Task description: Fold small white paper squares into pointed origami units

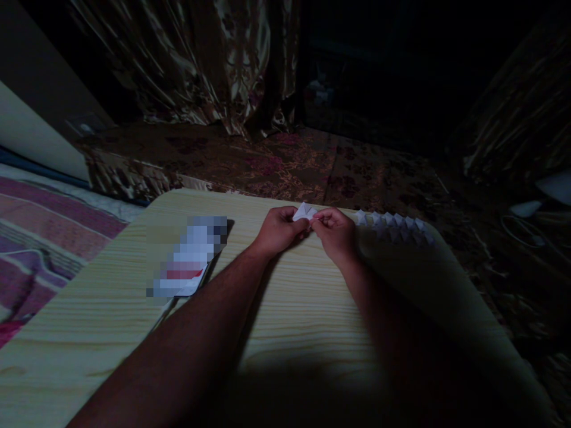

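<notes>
A small white piece of folded paper (304, 211) is held above the far part of the wooden table. My left hand (280, 230) grips it from the left, thumb along its lower edge. From the right, my right hand (335, 232) pinches its lower right corner between thumb and fingertips. Both hands nearly meet at the paper, and some fingers are hidden behind it. Just right of my right hand, several pointed folded paper pieces (392, 223) stand in rows near the table's far right corner.
A light wood-grain table (307, 309) lies under my forearms. On its left side is a phone-like device with a pixelated screen (190, 255), a cable running from its lower end. Striped bedding (40, 226) borders the left; patterned curtains (250, 53) hang behind. A white cable (517, 235) lies at right.
</notes>
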`<state>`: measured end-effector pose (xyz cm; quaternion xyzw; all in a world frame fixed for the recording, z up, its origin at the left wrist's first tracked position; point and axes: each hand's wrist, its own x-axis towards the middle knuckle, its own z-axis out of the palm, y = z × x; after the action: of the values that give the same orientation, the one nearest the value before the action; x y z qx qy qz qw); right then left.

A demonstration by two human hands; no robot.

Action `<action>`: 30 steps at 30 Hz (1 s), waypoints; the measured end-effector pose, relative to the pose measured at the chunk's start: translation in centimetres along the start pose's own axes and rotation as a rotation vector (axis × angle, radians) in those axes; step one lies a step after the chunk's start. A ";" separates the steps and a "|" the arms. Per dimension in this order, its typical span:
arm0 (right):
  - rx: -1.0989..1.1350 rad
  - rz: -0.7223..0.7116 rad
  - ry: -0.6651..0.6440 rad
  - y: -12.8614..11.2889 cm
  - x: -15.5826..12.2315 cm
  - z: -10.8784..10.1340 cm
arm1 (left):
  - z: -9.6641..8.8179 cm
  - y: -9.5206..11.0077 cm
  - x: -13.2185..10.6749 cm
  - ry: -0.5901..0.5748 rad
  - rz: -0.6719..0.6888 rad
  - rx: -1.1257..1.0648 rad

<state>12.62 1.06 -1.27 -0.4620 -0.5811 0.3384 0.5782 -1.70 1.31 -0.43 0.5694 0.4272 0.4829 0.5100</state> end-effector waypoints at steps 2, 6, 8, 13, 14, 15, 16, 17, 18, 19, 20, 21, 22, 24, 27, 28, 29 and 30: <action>-0.043 -0.016 -0.008 -0.1 -0.1 0.0 | 0.0 0.0 0.0 0.018 -0.028 -0.023; -0.117 -0.116 -0.005 -0.1 -0.2 0.0 | -0.2 -0.2 0.2 0.025 -0.053 -0.057; -0.146 -0.183 -0.006 -0.1 -0.2 -0.1 | -0.3 -0.2 0.3 0.019 -0.060 -0.077; -0.225 -0.261 -0.029 -0.5 -0.3 -0.2 | -0.4 -0.1 0.4 0.016 -0.057 -0.127; -0.230 -0.264 -0.033 -0.6 -0.3 -0.2 | -0.4 -0.1 0.4 0.017 -0.057 -0.128; -0.234 -0.264 -0.038 -0.6 -0.3 -0.2 | -0.4 -0.1 0.4 0.017 -0.060 -0.131; -0.237 -0.261 -0.043 -0.7 -0.3 -0.2 | -0.4 0.0 0.4 0.018 -0.063 -0.135; -0.240 -0.253 -0.047 -0.7 -0.3 -0.2 | -0.4 0.0 0.4 0.019 -0.064 -0.142; -0.242 -0.242 -0.051 -0.7 -0.3 -0.2 | -0.4 0.1 0.4 0.018 -0.065 -0.152; -0.241 -0.231 -0.055 -0.7 -0.3 -0.2 | -0.4 0.1 0.3 0.016 -0.065 -0.165; -0.239 -0.221 -0.058 -0.7 -0.3 -0.2 | -0.5 0.2 0.3 0.011 -0.066 -0.179; -0.235 -0.211 -0.060 -0.7 -0.3 -0.2 | -0.5 0.3 0.3 0.004 -0.066 -0.192; -0.233 -0.202 -0.063 -0.7 -0.4 -0.2 | -0.5 0.3 0.3 -0.004 -0.068 -0.200; -0.233 -0.190 -0.063 -0.8 -0.4 -0.2 | -0.5 0.4 0.3 -0.016 -0.074 -0.209; -0.232 -0.191 -0.057 -0.8 -0.4 -0.2 | -0.6 0.4 0.3 -0.019 -0.076 -0.226; -0.224 -0.195 -0.055 -0.7 -0.4 -0.2 | -0.6 0.3 0.4 -0.019 -0.075 -0.236; -0.210 -0.196 -0.056 -0.7 -0.4 -0.1 | -0.6 0.3 0.4 -0.017 -0.074 -0.244; -0.185 -0.187 -0.058 -0.6 -0.4 -0.1 | -0.6 0.2 0.5 -0.012 -0.073 -0.249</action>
<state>12.61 0.47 -0.85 -0.4471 -0.6668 0.2412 0.5453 -2.22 1.83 -0.18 0.4884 0.3814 0.5100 0.5966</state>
